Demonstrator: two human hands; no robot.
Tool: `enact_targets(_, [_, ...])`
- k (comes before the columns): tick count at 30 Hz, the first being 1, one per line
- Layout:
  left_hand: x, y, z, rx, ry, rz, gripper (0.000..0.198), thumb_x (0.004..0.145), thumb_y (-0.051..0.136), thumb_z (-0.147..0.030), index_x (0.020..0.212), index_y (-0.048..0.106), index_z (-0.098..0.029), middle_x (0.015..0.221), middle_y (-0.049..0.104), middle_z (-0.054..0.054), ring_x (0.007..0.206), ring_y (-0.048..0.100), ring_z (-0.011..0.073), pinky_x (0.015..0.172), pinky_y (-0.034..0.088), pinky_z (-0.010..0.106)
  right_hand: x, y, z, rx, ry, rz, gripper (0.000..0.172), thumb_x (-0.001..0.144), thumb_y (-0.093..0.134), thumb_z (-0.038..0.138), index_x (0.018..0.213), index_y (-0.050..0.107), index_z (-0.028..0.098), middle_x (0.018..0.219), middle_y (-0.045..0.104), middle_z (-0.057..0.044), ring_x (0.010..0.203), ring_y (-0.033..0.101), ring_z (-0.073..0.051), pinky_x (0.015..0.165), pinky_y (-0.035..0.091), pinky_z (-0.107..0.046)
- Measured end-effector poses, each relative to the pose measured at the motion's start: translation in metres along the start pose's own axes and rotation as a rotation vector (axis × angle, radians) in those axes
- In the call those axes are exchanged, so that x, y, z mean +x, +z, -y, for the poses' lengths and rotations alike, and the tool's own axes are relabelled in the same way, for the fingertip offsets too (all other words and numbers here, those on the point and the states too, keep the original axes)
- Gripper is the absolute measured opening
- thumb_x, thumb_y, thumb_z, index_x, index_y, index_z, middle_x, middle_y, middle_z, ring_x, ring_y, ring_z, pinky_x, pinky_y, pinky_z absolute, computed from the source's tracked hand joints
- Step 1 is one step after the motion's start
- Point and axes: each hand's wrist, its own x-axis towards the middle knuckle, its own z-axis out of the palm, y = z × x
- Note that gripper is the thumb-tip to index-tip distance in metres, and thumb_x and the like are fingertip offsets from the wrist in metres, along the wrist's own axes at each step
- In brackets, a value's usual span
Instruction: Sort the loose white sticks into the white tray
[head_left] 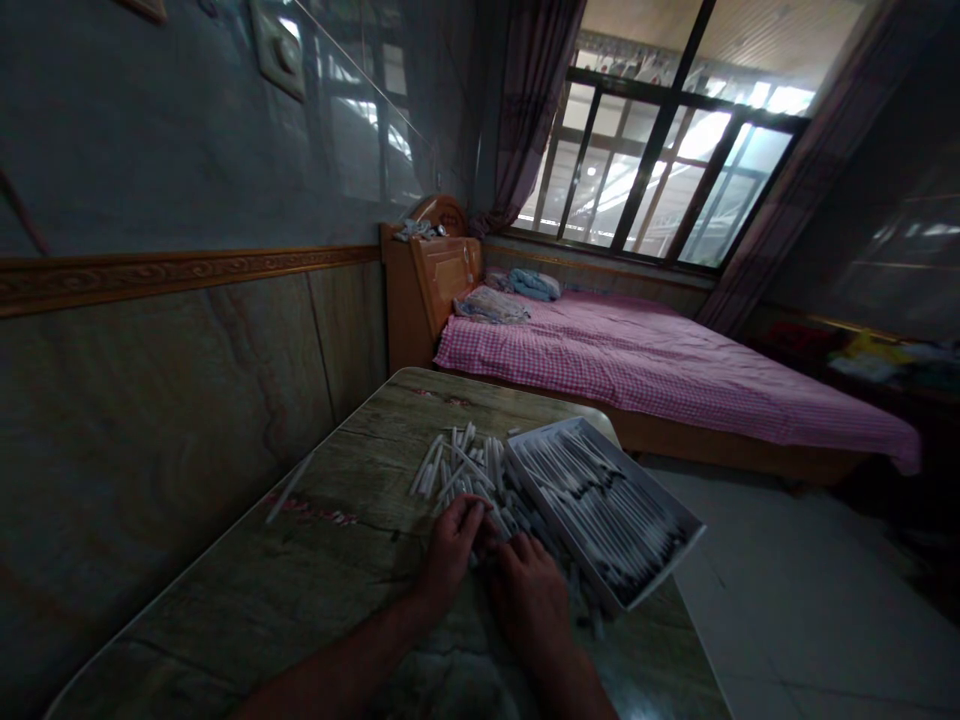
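Observation:
Both my hands rest on a worn table (315, 560) at the near edge of a heap of loose white sticks (469, 470). My left hand (452, 545) lies with its fingers curled down onto the sticks. My right hand (529, 590) sits beside it, fingers bent over sticks at the heap's near end; what is under the fingers is hidden. A shallow white box (679, 562) packed with several rows of the same sticks stands just right of my hands, jutting toward the table's right edge.
A tiled wall with a wooden trim band (172, 270) runs along the table's left side. Beyond the table stands a bed with a pink checked cover (645, 370) and a wooden headboard (442, 275). A barred window (660, 150) is behind it. Pale floor (810, 590) lies right.

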Motion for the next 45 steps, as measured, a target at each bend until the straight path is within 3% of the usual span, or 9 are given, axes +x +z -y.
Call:
enact_targets(8, [0.001,0.0,0.0,0.027,0.003,0.005,0.034,0.074,0.062,-0.052,0.079,0.061,-0.019,0.057,0.06,-0.003,0.048,0.056,0.0139,0.045,0.042,0.024,0.0,0.007,-0.008,0.004,0.03,-0.049,0.01,0.084,0.06,0.015,0.084,0.061,0.025,0.082,0.064,-0.002,0.078,0.059,-0.022,0.065,0.039,-0.03])
enact_targets(17, [0.001,-0.001,0.003,0.036,-0.023,0.03,0.033,0.075,0.062,-0.052,0.081,0.061,-0.019,0.06,0.064,-0.002,0.049,0.058,0.0149,0.046,0.043,0.024,-0.002,0.007,-0.012,0.191,0.089,-0.167,0.016,0.095,0.043,0.023,0.085,0.054,0.023,0.081,0.062,-0.002,0.073,0.061,-0.017,0.065,0.042,-0.026])
enact_targets(23, [-0.001,0.0,-0.001,0.094,-0.021,0.067,0.031,0.075,0.061,-0.05,0.079,0.062,-0.019,0.059,0.063,-0.001,0.052,0.059,0.0156,0.048,0.044,0.025,-0.005,0.009,-0.012,0.343,0.13,-0.155,0.018,0.097,0.041,0.03,0.087,0.054,0.023,0.072,0.064,0.001,0.061,0.062,-0.015,0.055,0.04,-0.024])
enact_targets(28, [-0.002,0.0,0.0,0.131,-0.025,0.115,0.029,0.075,0.061,-0.048,0.08,0.063,-0.019,0.062,0.065,0.0,0.053,0.059,0.0151,0.049,0.045,0.025,-0.004,0.008,-0.012,0.474,0.124,-0.147,0.015,0.095,0.042,0.026,0.094,0.056,0.023,0.08,0.069,-0.001,0.066,0.065,-0.014,0.059,0.044,-0.022])
enact_targets(35, [-0.002,0.002,0.001,0.144,-0.006,0.093,0.029,0.077,0.061,-0.048,0.079,0.063,-0.019,0.061,0.064,0.0,0.053,0.06,0.0151,0.048,0.046,0.024,-0.003,0.001,-0.011,0.545,0.09,-0.155,0.016,0.09,0.042,0.019,0.097,0.057,0.021,0.082,0.067,-0.002,0.071,0.064,-0.014,0.064,0.047,-0.022])
enact_targets(41, [-0.003,0.003,-0.002,0.084,0.043,0.024,0.031,0.077,0.062,-0.05,0.079,0.063,-0.019,0.061,0.065,0.0,0.054,0.061,0.0156,0.051,0.047,0.025,-0.003,0.001,-0.015,0.51,0.248,-0.211,0.008,0.086,0.048,0.025,0.089,0.054,0.021,0.066,0.058,0.003,0.056,0.056,-0.013,0.053,0.041,-0.022])
enact_targets(45, [0.001,-0.001,-0.003,0.069,0.077,-0.071,0.03,0.078,0.06,-0.049,0.081,0.062,-0.019,0.063,0.066,0.001,0.056,0.062,0.0162,0.048,0.045,0.024,-0.001,0.001,-0.019,0.518,0.295,-0.214,0.014,0.087,0.047,0.028,0.094,0.058,0.02,0.073,0.064,0.0,0.062,0.06,-0.015,0.059,0.045,-0.024])
